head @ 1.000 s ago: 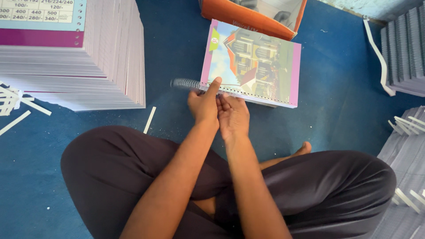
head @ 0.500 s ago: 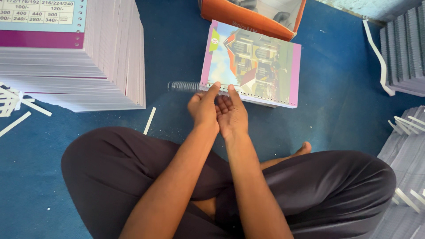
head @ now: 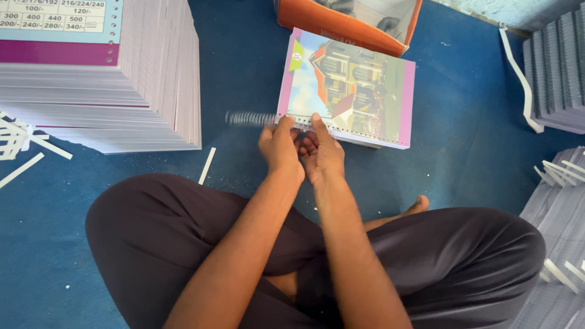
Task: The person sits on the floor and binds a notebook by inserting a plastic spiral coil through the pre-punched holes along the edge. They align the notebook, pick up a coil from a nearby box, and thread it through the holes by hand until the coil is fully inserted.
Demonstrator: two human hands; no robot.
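Note:
A notebook with a colourful pink-edged cover (head: 356, 91) lies on the blue floor in front of my crossed legs, its punched edge toward me. A metal spiral coil (head: 247, 118) sticks out, blurred, to the left of that edge. My left hand (head: 279, 148) pinches the coil at the notebook's near left corner. Pressed close beside it, my right hand (head: 322, 152) has its fingers on the punched edge, touching the coil and the cover.
A tall stack of white sheets with a purple-banded top (head: 100, 73) stands at the left. An orange box (head: 347, 21) sits behind the notebook. Grey stacks (head: 557, 67) fill the right side. White paper strips (head: 207, 166) lie scattered on the floor.
The coil has shifted left, so more of it now sticks out past the notebook's corner. Both hands stay at the punched edge, slightly lower.

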